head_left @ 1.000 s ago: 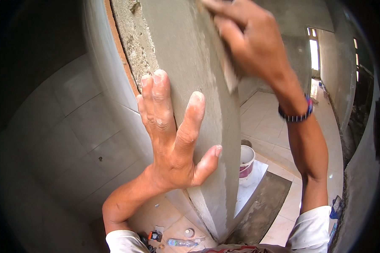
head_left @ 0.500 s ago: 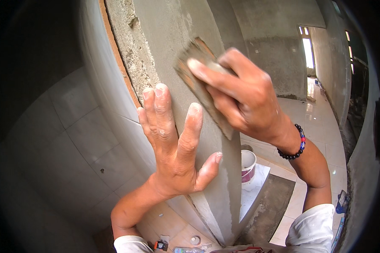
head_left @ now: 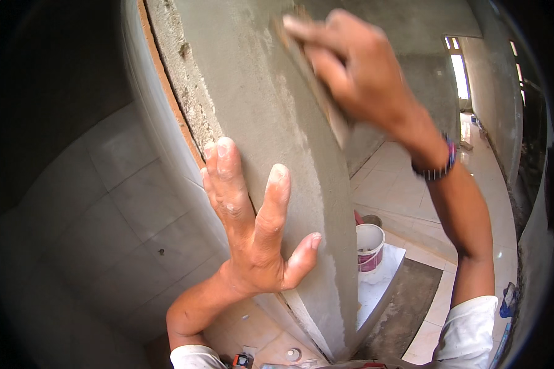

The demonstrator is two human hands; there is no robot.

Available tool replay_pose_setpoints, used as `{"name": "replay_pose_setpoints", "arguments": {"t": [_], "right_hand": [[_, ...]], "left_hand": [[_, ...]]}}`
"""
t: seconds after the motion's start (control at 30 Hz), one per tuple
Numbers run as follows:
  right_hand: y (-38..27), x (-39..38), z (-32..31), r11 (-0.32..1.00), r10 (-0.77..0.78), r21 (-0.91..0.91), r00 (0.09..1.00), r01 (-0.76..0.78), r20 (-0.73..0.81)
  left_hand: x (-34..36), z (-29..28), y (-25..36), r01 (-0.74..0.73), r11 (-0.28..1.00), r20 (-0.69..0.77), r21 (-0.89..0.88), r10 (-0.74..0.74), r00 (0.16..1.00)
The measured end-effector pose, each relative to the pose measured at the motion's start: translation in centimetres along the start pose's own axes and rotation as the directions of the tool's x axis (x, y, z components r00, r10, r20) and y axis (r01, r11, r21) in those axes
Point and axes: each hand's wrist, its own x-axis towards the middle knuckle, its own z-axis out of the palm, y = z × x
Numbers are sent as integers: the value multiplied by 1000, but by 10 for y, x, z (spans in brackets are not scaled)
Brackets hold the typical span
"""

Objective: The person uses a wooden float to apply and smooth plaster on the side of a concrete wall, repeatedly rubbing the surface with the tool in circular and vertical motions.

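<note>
A narrow, grey plastered wall end (head_left: 252, 92) rises in front of me, its surface damp and patchy. My right hand (head_left: 366, 67) grips a flat, worn plaster float (head_left: 333, 120) and holds it against the upper right side of the plaster. The float is seen almost edge-on and both are blurred by motion; its handle is hidden by my fingers. Lower down, my left hand (head_left: 249, 240) lies with fingers spread on the left edge of the wall end, holding nothing. Above its fingertips runs a rough, pitted strip (head_left: 194, 98) beside an orange-brown edge (head_left: 172, 101).
A white and purple bucket (head_left: 370, 249) stands on a white sheet (head_left: 385, 286) at the right of the wall's foot. Beside it lies a dark grey patch of floor (head_left: 406, 301). Small items, including an orange and black one (head_left: 242, 360), lie at the bottom.
My right hand has pushed the float upward along the plaster, and it now shows more edge-on. My left hand stays spread on the wall edge. The view has shifted slightly.
</note>
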Motion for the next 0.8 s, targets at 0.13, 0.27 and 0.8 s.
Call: {"name": "replay_pose_setpoints", "arguments": {"t": [0.13, 0.27, 0.8], "right_hand": [[22, 83, 2, 981, 129, 140, 991, -133, 38], [-4, 44, 14, 981, -144, 128, 989, 148, -41], [-11, -10, -14, 998, -31, 54, 980, 21, 197]], "left_hand": [[2, 0, 0, -20, 1000, 1, -5, 20, 1000], [-6, -8, -2, 5, 997, 38, 71, -7, 999], [2, -15, 2, -21, 984, 180, 179, -11, 984]]}}
